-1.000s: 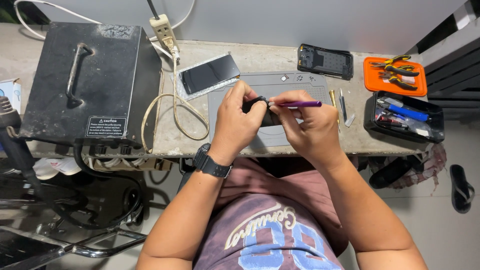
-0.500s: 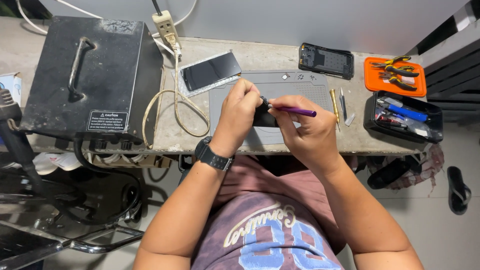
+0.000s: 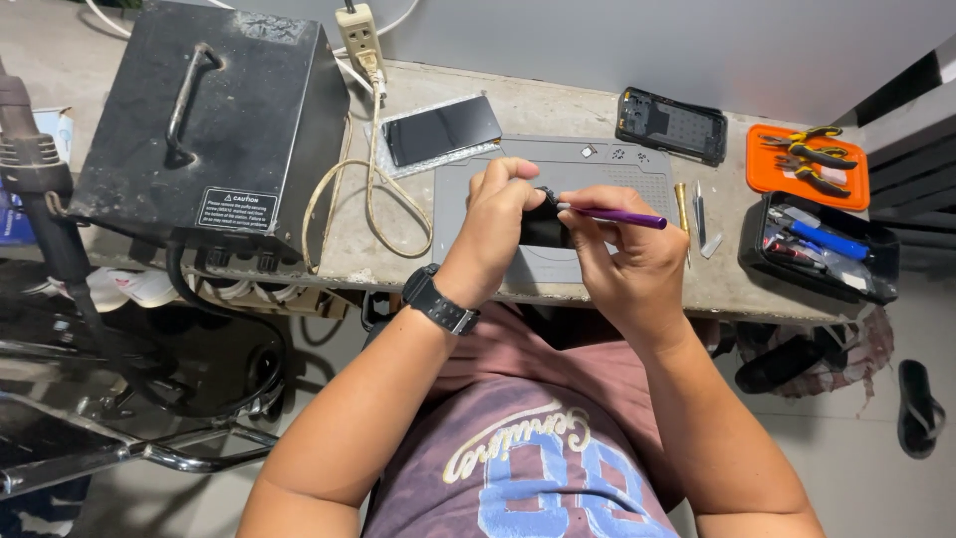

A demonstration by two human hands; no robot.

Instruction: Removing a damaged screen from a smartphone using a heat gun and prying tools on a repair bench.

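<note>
My left hand grips a small black device and holds it above the grey work mat. My right hand pinches a purple-handled tool, its tip touching the device's top edge near my left fingers. A black watch sits on my left wrist. Most of the device is hidden behind my fingers.
A black metal box with a handle stands at the left, a power strip and beige cable beside it. A phone screen, a black phone frame, an orange tray with pliers, a black tool tray and small loose tools lie on the bench.
Both hands stay together on the device with only slight shifts. The purple tool stays at the device's top edge.
</note>
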